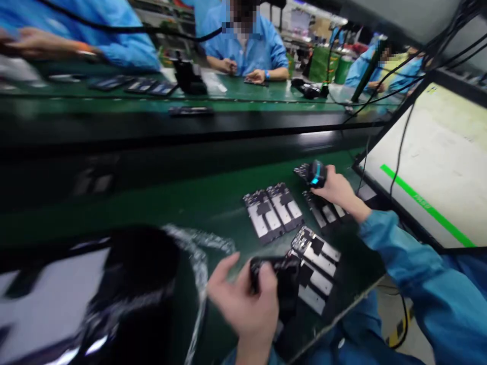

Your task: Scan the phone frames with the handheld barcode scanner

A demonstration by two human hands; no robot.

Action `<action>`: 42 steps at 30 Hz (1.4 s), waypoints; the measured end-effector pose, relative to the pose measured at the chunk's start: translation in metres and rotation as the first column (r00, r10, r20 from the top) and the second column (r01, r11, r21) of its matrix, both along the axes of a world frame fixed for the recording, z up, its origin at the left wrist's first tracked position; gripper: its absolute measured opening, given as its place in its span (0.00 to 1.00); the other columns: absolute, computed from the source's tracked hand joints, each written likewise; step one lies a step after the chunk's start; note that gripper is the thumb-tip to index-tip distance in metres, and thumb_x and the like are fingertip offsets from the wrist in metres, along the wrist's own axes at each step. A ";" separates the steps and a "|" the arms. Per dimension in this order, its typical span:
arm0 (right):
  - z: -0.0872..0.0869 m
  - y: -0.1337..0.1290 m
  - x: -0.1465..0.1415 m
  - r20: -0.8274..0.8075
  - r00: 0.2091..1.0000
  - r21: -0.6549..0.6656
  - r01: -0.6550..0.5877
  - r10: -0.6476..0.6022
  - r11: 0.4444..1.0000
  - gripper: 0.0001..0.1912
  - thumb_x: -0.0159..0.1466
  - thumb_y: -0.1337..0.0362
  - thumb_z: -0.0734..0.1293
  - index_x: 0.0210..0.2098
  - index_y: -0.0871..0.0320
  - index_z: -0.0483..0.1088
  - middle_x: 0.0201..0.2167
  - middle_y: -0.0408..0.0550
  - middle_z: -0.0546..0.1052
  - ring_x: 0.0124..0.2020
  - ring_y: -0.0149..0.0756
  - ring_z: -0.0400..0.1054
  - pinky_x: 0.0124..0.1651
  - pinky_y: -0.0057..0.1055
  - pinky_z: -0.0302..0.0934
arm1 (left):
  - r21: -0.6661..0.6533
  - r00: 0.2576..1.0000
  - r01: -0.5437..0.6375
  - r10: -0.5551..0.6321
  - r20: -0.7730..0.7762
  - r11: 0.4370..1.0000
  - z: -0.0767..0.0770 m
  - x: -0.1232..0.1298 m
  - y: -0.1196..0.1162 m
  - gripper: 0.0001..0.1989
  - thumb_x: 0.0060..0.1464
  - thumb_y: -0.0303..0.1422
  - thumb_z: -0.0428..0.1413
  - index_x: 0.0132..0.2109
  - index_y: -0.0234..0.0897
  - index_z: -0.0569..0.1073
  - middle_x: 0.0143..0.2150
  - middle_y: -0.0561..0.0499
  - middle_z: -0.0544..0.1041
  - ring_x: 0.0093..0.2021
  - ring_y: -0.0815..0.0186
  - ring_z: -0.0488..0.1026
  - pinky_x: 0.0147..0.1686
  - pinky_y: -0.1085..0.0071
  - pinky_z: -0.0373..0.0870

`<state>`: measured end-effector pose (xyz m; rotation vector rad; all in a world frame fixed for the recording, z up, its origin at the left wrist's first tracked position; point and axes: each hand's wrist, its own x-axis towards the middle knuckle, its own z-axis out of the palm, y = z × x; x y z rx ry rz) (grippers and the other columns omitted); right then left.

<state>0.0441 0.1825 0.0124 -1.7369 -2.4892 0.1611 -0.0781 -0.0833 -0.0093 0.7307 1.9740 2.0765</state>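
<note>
A dark, flat phone part (288,289) is gripped by the left hand (245,299), with the thumb laid over its top end. It is held near the front edge of the green table (213,213), and part of two phone frames (319,256) is hidden behind it. A small black device with a blue light (318,175) is gripped by the right hand (337,190), farther back. More phone frames (329,215) are partly covered by that hand and its wrist.

Between the hands, a pair of silver and black phone frames (274,210) is laid side by side, with green table seen between them and the front pair. To the left, a wider stretch of green is seen, up to a strip of shiny, clear plastic (200,268). Past the strip, the front left corner is filled by a big, glossy black thing (140,268), too blurred to be named. On the right, the side is closed off by a tilted screen (437,167) with a green bar. The back of the table is bordered by a long dark ledge (236,126). Beyond it, small things are handled by people in blue coats (249,50).
</note>
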 end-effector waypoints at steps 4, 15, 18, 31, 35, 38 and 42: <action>-0.010 -0.060 0.056 0.049 0.994 -0.005 0.101 -0.101 0.995 0.36 0.57 0.46 0.70 0.53 0.62 0.57 0.37 0.65 0.79 0.39 0.61 0.77 0.39 0.43 0.67 | -0.077 0.994 0.070 -0.076 -0.080 0.995 0.003 0.012 0.013 0.28 0.52 0.36 0.60 0.55 0.36 0.58 0.39 0.50 0.72 0.28 0.70 0.75 0.28 0.73 0.73; 0.042 -0.135 0.180 -0.254 0.957 -0.159 0.100 -0.138 0.982 0.13 0.61 0.56 0.69 0.41 0.55 0.68 0.33 0.48 0.82 0.34 0.46 0.78 0.36 0.35 0.69 | -0.673 0.750 0.418 -0.650 -0.124 0.610 0.000 0.131 0.077 0.24 0.60 0.41 0.51 0.58 0.36 0.58 0.36 0.43 0.81 0.40 0.51 0.80 0.38 0.62 0.72; 0.077 -0.163 0.233 -0.394 0.892 -0.308 0.098 -0.221 0.946 0.13 0.59 0.52 0.71 0.32 0.54 0.69 0.20 0.43 0.77 0.21 0.42 0.73 0.27 0.35 0.67 | -0.737 0.676 0.475 -0.736 -0.045 0.482 -0.021 0.183 0.104 0.23 0.62 0.40 0.49 0.59 0.33 0.57 0.38 0.37 0.80 0.41 0.49 0.80 0.38 0.62 0.72; 0.036 -0.170 0.296 -0.494 0.817 -0.415 0.077 -0.296 0.907 0.14 0.58 0.52 0.71 0.34 0.56 0.70 0.18 0.41 0.75 0.22 0.40 0.72 0.27 0.34 0.66 | -0.818 0.372 0.182 -0.808 -0.456 0.546 -0.050 0.238 0.091 0.38 0.58 0.51 0.54 0.62 0.24 0.60 0.63 0.27 0.63 0.63 0.42 0.63 0.58 0.50 0.63; 0.034 -0.163 0.299 -0.503 0.812 -0.423 0.067 -0.296 0.903 0.14 0.56 0.53 0.72 0.36 0.55 0.71 0.18 0.41 0.75 0.24 0.43 0.73 0.29 0.35 0.66 | -0.850 0.353 0.154 -0.832 -0.429 0.504 -0.056 0.250 0.082 0.43 0.55 0.48 0.57 0.65 0.19 0.57 0.67 0.23 0.58 0.67 0.40 0.55 0.64 0.47 0.54; 0.032 -0.158 0.302 -0.494 0.820 -0.438 0.052 -0.289 0.897 0.13 0.56 0.53 0.72 0.34 0.54 0.71 0.18 0.40 0.75 0.23 0.42 0.72 0.28 0.36 0.66 | -0.836 0.337 0.191 -0.834 -0.437 0.515 -0.060 0.251 0.082 0.36 0.57 0.40 0.54 0.66 0.21 0.58 0.67 0.29 0.60 0.68 0.45 0.56 0.65 0.51 0.54; 0.033 -0.143 0.304 -0.463 0.845 -0.542 -0.032 -0.267 0.840 0.15 0.58 0.51 0.71 0.23 0.52 0.68 0.14 0.40 0.73 0.18 0.40 0.69 0.26 0.36 0.65 | -0.822 0.353 0.199 -0.821 -0.448 0.534 -0.062 0.250 0.084 0.33 0.57 0.36 0.53 0.65 0.24 0.59 0.67 0.29 0.60 0.68 0.45 0.55 0.66 0.49 0.53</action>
